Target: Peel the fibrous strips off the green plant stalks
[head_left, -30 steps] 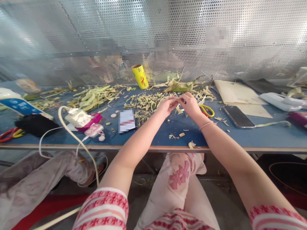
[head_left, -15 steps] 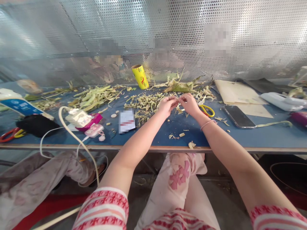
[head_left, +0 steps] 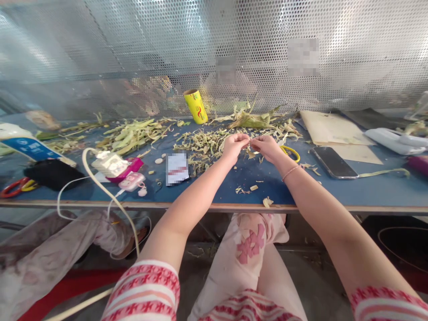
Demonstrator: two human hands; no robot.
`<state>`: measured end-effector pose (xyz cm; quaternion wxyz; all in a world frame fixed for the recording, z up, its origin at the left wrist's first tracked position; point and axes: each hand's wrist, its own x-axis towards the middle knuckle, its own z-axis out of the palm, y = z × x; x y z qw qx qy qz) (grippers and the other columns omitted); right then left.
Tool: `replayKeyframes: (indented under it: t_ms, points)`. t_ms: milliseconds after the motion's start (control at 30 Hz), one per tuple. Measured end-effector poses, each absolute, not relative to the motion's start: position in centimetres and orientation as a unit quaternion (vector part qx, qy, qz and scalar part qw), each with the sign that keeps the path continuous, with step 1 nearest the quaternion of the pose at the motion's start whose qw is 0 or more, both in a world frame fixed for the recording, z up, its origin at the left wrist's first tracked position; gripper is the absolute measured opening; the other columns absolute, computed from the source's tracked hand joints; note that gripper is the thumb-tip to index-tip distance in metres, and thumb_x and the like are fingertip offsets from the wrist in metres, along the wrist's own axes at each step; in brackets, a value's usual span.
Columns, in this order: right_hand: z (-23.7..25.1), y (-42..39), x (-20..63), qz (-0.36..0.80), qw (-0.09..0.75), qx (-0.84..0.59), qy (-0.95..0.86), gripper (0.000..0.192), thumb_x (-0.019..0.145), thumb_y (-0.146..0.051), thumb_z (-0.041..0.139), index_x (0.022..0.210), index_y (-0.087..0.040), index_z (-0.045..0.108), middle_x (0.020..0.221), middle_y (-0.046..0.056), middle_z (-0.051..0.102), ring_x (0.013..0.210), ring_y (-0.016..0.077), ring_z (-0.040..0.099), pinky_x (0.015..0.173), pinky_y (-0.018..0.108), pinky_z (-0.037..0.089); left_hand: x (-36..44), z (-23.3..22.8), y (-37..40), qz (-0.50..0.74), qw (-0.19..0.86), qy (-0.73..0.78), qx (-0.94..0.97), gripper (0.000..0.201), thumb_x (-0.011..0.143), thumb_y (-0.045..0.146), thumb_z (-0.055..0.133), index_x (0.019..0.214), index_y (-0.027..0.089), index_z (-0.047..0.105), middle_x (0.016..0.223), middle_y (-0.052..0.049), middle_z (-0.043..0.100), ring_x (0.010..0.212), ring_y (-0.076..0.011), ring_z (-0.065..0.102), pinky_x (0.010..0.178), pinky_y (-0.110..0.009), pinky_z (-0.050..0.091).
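My left hand (head_left: pixel 236 145) and my right hand (head_left: pixel 266 147) meet fingertip to fingertip above the table, both closed in a pinch. Whatever is between the fingertips is too small to make out. Behind and to the left of them spreads a heap of short, curled, pale-green plant scraps (head_left: pixel 203 143). Longer dry husk-like leaves (head_left: pixel 254 119) lie just beyond my fingers. Partly hidden by my right wrist is a yellow scissors handle (head_left: pixel 294 153). Small pale bits (head_left: pixel 254 187) are scattered on the blue table (head_left: pixel 220 191) below my hands.
A yellow roll (head_left: pixel 195 107) stands tilted near the perforated metal wall (head_left: pixel 261 53). A phone (head_left: pixel 334 163) and brown paper (head_left: pixel 334 127) lie right. Left are a power bank with cables (head_left: pixel 132 181), a black pouch (head_left: pixel 53 174), red-handled scissors (head_left: pixel 15 187) and another person's leg (head_left: pixel 60 254).
My right hand has shifted slightly right and down, so the fingertips sit a little farther apart. My left hand stays almost in place.
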<state>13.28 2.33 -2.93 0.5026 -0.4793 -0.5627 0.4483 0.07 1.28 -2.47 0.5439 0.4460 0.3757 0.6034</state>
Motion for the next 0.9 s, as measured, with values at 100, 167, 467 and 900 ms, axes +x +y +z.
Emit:
replayKeyframes:
  t_ms: [100,167,467,900]
  points:
    - [-3.0,2.3,13.4,0.271,0.524,-0.492,-0.641,0.022,0.071,-0.033,0.074,0.065,-0.017,0.060,0.074,0.002,0.060,0.063,0.0118,0.053,0.069,0.031,0.051,0.0,-2.3,1.3,0.605,0.587,0.375,0.386,0.013,0.073,0.001,0.066,0.070,0.014,0.063,0.060,0.003,0.065,0.057,-0.0069,0.062,0.073,-0.025,0.052]
    - [-3.0,2.2,13.3,0.179,0.527,-0.460,-0.692,0.014,0.074,-0.028,0.069,0.071,-0.018,0.061,0.086,0.004,0.060,0.071,0.0141,0.057,0.072,0.033,0.052,-0.2,-2.2,1.3,0.604,0.608,0.372,0.358,0.014,0.073,0.001,0.067,0.070,0.014,0.062,0.060,0.003,0.064,0.056,-0.0063,0.061,0.075,-0.025,0.053]
    - [-3.2,1.7,13.5,0.062,0.469,-0.385,-0.793,0.007,0.083,-0.017,0.056,0.088,-0.018,0.060,0.100,0.009,0.057,0.083,0.0178,0.059,0.078,0.035,0.055,-0.2,-1.9,1.2,0.597,0.651,0.345,0.318,0.013,0.076,0.004,0.065,0.071,0.015,0.061,0.061,0.003,0.065,0.059,-0.0059,0.061,0.081,-0.024,0.053]
    - [-2.6,1.6,13.2,0.169,0.516,-0.446,-0.711,0.004,0.074,-0.015,0.061,0.073,-0.019,0.062,0.086,0.004,0.062,0.071,0.0144,0.058,0.075,0.033,0.052,0.0,-1.8,1.2,0.602,0.585,0.366,0.402,0.010,0.072,0.008,0.064,0.068,0.016,0.060,0.060,0.003,0.062,0.063,-0.0089,0.062,0.081,-0.029,0.053]
